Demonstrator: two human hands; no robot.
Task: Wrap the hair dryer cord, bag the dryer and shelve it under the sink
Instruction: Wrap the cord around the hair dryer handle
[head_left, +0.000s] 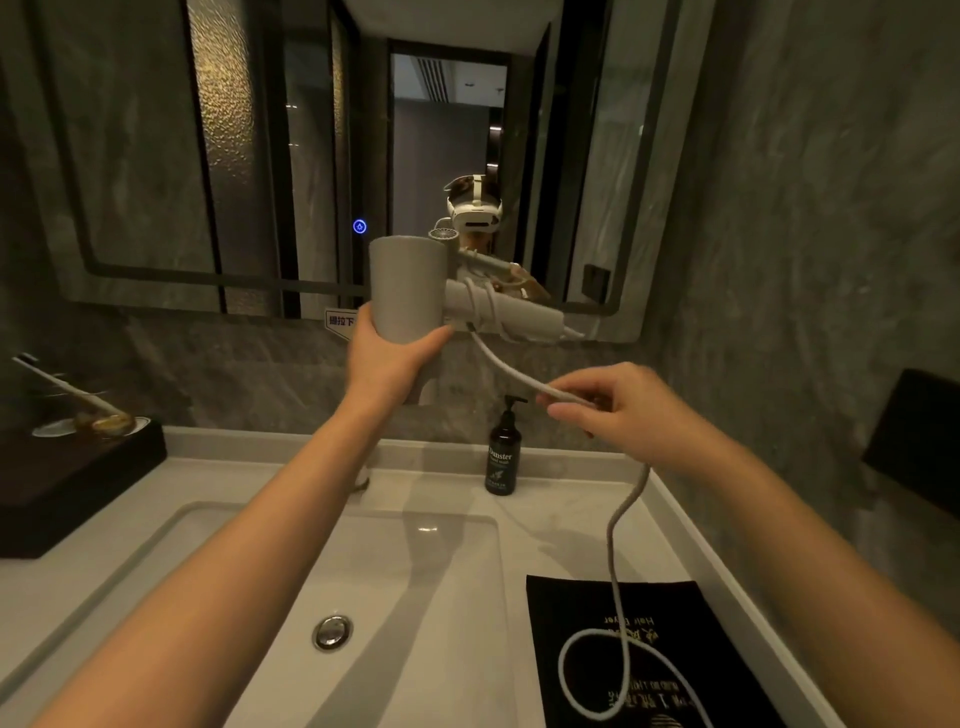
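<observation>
My left hand (387, 358) holds a light grey hair dryer (410, 286) by its barrel, raised in front of the mirror, with the handle (524, 314) pointing right. A few turns of the pale cord sit around the handle. My right hand (618, 408) pinches the cord (506, 366) a short way from the handle. From that hand the cord hangs down and loops over a black drawstring bag (670, 649) with gold lettering, lying flat on the counter at the lower right.
A white rectangular sink (249, 582) with a metal drain (332, 631) lies below my arms. A dark pump bottle (503, 457) stands behind the basin. A dark tray (67, 478) with toiletries sits at the left. A black box (919, 441) is mounted on the right wall.
</observation>
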